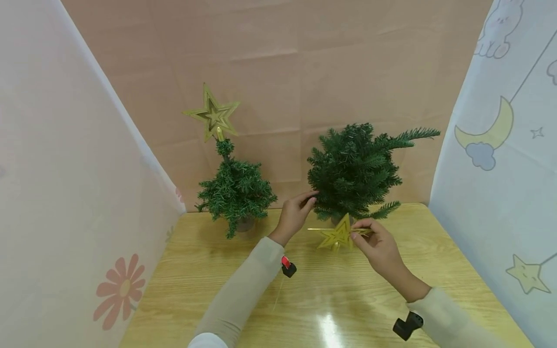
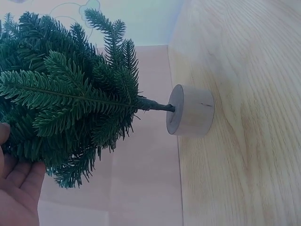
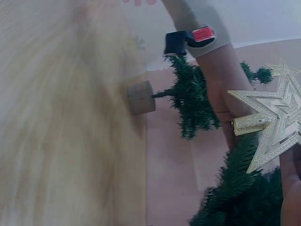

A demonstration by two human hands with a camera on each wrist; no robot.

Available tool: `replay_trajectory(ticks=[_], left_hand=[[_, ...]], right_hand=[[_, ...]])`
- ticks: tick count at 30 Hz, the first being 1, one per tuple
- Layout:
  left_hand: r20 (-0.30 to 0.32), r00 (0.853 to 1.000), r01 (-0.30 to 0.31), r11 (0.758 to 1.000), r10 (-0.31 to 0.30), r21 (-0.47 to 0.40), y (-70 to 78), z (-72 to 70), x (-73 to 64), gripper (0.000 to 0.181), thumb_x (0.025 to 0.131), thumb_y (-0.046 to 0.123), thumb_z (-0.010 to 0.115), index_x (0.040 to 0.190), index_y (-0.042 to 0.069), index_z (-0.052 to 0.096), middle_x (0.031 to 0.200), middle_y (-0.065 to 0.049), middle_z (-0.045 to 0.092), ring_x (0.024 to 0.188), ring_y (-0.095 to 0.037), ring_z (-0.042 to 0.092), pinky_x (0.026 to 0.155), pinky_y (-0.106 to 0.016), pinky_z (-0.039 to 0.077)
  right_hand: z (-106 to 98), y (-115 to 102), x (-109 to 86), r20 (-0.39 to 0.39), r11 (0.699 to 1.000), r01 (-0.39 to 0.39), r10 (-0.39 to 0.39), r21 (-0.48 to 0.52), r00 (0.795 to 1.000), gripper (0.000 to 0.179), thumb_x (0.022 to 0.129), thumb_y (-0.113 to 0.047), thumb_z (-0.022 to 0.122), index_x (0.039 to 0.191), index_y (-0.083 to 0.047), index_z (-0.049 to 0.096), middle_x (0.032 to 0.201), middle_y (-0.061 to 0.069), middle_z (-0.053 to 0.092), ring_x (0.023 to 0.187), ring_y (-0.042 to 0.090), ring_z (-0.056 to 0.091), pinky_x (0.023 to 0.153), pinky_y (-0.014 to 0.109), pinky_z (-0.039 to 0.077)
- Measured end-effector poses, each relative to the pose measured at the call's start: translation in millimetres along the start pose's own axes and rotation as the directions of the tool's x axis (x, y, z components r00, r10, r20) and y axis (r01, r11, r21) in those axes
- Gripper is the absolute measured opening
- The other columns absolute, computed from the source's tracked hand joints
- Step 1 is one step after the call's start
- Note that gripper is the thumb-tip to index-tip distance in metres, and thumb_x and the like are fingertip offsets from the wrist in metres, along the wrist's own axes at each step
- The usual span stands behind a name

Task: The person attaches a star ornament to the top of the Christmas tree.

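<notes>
My right hand (image 1: 384, 249) pinches a gold glitter star tree topper (image 1: 336, 238) by one side, in front of the right Christmas tree (image 1: 352, 169). In the right wrist view the star's short hollow socket (image 3: 248, 124) faces left, towards the tabletop. My left hand (image 1: 292, 218) holds the lower left foliage of that tree, the fingertips partly hidden among needles. In the left wrist view the thumb and fingers lie on either side of a branch (image 2: 28, 146). This tree stands on a round wooden base (image 2: 195, 110).
On the left stands a smaller Christmas tree (image 1: 237, 188), with another gold star (image 1: 213, 114) on its top. Both trees are at the back of the wooden table (image 1: 304, 299), before a pinkish-brown cloth (image 1: 278, 96). Printed white cloths hang at both sides.
</notes>
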State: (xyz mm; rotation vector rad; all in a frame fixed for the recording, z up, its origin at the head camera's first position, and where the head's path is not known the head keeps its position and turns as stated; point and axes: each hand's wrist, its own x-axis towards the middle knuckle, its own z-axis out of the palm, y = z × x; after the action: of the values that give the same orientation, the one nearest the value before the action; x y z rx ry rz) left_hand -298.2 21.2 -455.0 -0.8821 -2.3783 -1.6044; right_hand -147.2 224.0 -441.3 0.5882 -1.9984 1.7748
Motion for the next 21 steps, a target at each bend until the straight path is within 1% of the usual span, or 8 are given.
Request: replay_trajectory(ticks=[3, 5, 8, 10, 13, 15, 17, 21], left_hand=[[-0.016, 1.000, 0.010, 0.999, -0.010, -0.033, -0.3, 2.0, 0.3, 0.036, 0.101, 0.025, 0.056, 0.134, 0.015, 0.061, 0.127, 0.002, 0.064, 0.104, -0.009, 0.064, 0.085, -0.025, 0.053], [-0.033, 0.999, 0.014, 0.999, -0.015, -0.047, -0.7, 3.4, 0.5, 0.035, 0.100, 0.025, 0.057, 0.134, 0.016, 0.062, 0.123, 0.004, 0.065, 0.101, -0.004, 0.064, 0.083, -0.022, 0.053], [-0.056, 0.998, 0.012, 0.997, -0.016, -0.074, -1.7, 4.5, 0.2, 0.034, 0.100, 0.023, 0.058, 0.132, 0.016, 0.063, 0.120, 0.005, 0.066, 0.099, -0.002, 0.064, 0.081, -0.021, 0.053], [-0.063, 0.998, 0.014, 0.997, -0.019, -0.082, -2.4, 4.8, -0.4, 0.034, 0.099, 0.025, 0.058, 0.132, 0.017, 0.064, 0.120, 0.006, 0.066, 0.099, -0.001, 0.064, 0.081, -0.020, 0.053], [-0.065, 0.998, 0.021, 0.995, -0.027, -0.093, -3.4, 4.8, -1.3, 0.034, 0.099, 0.029, 0.058, 0.131, 0.018, 0.065, 0.119, 0.007, 0.067, 0.098, -0.001, 0.064, 0.081, -0.021, 0.053], [-0.067, 0.997, 0.026, 0.995, -0.032, -0.099, -3.8, 4.6, -1.7, 0.035, 0.099, 0.031, 0.058, 0.130, 0.018, 0.065, 0.118, 0.008, 0.067, 0.098, -0.001, 0.065, 0.081, -0.021, 0.053], [-0.068, 0.997, 0.021, 0.995, -0.028, -0.100, -4.0, 4.3, -1.6, 0.035, 0.099, 0.031, 0.057, 0.130, 0.017, 0.065, 0.117, 0.008, 0.067, 0.097, -0.002, 0.065, 0.080, -0.022, 0.054], [-0.066, 0.998, 0.005, 0.995, -0.011, -0.098, -3.6, 3.7, -0.6, 0.034, 0.100, 0.029, 0.057, 0.129, 0.015, 0.065, 0.118, 0.007, 0.067, 0.098, -0.003, 0.065, 0.080, -0.023, 0.054]], right_hand=[[-3.6, -11.8, 11.0, -0.012, 0.997, 0.070, -0.070, 0.031, 0.997, 0.020, 0.091, 0.018, 0.053, 0.110, 0.010, 0.056, 0.108, 0.010, 0.056, 0.081, 0.015, 0.058, 0.066, 0.021, 0.049], [-6.5, -19.7, 19.5, -0.036, 0.995, 0.101, -0.100, 0.025, 0.994, 0.022, 0.091, 0.019, 0.053, 0.110, 0.008, 0.057, 0.108, 0.011, 0.056, 0.081, 0.016, 0.059, 0.067, 0.021, 0.050], [-10.5, -30.5, 32.1, -0.080, 0.993, 0.118, -0.118, 0.003, 0.990, 0.022, 0.092, 0.017, 0.054, 0.110, 0.006, 0.059, 0.107, 0.009, 0.058, 0.082, 0.015, 0.059, 0.067, 0.020, 0.049], [-12.9, -36.9, 40.0, -0.101, 0.991, 0.130, -0.130, -0.014, 0.986, 0.020, 0.093, 0.015, 0.054, 0.111, 0.007, 0.058, 0.106, 0.008, 0.058, 0.083, 0.016, 0.060, 0.068, 0.019, 0.049], [-16.2, -44.6, 51.9, -0.116, 0.987, 0.161, -0.161, -0.007, 0.980, 0.019, 0.095, 0.013, 0.050, 0.113, 0.008, 0.055, 0.108, 0.007, 0.056, 0.088, 0.016, 0.058, 0.074, 0.019, 0.049], [-18.1, -48.9, 60.1, -0.127, 0.983, 0.184, -0.182, 0.002, 0.975, 0.020, 0.097, 0.011, 0.047, 0.116, 0.006, 0.052, 0.109, 0.006, 0.054, 0.091, 0.016, 0.056, 0.078, 0.019, 0.048], [-19.7, -53.1, 69.1, -0.147, 0.979, 0.203, -0.202, -0.003, 0.968, 0.020, 0.099, 0.008, 0.045, 0.118, 0.002, 0.050, 0.110, 0.006, 0.052, 0.093, 0.016, 0.054, 0.082, 0.020, 0.046], [-22.0, -61.7, 86.3, -0.183, 0.973, 0.233, -0.229, -0.005, 0.956, 0.018, 0.101, 0.003, 0.044, 0.118, -0.002, 0.048, 0.107, 0.007, 0.049, 0.092, 0.018, 0.050, 0.081, 0.023, 0.044]])
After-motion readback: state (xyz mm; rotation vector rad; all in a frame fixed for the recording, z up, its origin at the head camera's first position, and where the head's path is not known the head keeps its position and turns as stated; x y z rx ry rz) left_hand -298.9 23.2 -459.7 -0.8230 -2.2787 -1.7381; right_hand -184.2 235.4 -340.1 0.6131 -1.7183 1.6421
